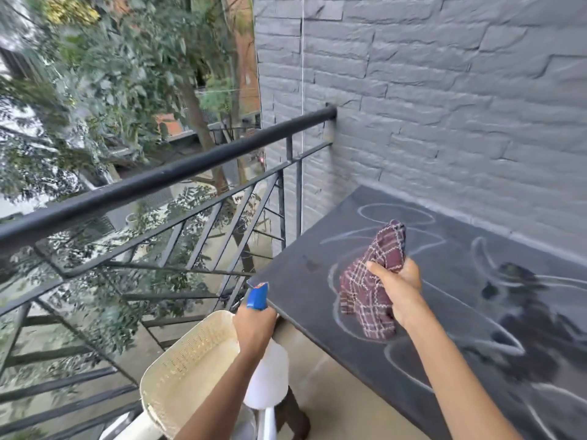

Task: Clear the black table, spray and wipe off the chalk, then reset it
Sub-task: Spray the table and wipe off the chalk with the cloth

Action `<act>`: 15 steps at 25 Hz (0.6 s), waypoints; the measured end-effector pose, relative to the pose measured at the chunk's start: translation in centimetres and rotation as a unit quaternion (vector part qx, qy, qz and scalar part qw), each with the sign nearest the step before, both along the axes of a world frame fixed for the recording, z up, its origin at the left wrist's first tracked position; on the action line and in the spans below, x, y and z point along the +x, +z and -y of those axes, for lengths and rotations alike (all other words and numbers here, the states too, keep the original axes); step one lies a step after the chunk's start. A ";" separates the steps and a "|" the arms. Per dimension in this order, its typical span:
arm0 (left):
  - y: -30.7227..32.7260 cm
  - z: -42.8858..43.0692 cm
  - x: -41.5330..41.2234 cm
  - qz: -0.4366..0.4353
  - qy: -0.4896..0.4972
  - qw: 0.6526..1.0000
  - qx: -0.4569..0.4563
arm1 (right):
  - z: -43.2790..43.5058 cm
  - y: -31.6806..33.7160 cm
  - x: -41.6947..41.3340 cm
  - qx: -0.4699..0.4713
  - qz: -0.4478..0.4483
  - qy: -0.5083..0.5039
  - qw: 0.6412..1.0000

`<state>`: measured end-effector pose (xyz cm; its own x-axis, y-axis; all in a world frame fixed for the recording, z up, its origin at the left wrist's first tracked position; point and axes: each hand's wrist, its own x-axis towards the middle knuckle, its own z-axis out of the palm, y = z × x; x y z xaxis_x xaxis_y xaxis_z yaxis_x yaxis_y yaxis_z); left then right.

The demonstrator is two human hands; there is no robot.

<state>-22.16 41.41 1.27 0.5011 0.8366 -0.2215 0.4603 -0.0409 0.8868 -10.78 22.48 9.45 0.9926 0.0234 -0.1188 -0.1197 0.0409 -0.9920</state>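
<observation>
Balcony: you stand at a black metal railing [165, 179] with leafy trees beyond it and a grey-painted brick wall [444, 106] on your right.
Table: your black table [298, 265] sits against that wall, one corner reaching toward the railing; nothing stands on the part you can see.
Chalk: white chalk lines [397, 211] loop and curl across most of the top, unbroken near the far corner.
Wet patch: dark damp blotches [533, 338] spread over the top to the right of your right arm, and the lines there look smeared.
Right hand: your right hand [397, 289] is clenched around a bunched maroon plaid cloth [371, 281], held over the chalked top; you cannot tell whether the cloth touches the surface.
Left hand: your left hand [254, 325] grips the neck of a white spray bottle [266, 379] with a blue nozzle, just off the table's near edge.
Basket: a cream perforated plastic basket [178, 376] sits below, left of the bottle.
</observation>
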 end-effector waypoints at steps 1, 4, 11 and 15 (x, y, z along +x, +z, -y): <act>-0.2 0.4 0.4 -0.013 0.001 1.000 0.000 | 0.4 0.0 0.7 -0.005 0.003 0.010 1.000; -0.9 1.5 2.1 -0.038 0.014 0.999 0.000 | 1.9 0.3 3.5 -0.014 0.008 0.035 0.999; 0.6 3.9 8.3 -0.055 0.002 0.998 0.027 | 4.6 1.4 9.8 -0.016 0.027 0.042 0.999; 2.5 5.9 13.0 -0.018 -0.026 0.998 0.048 | 6.7 1.5 12.5 -0.050 0.048 0.034 0.997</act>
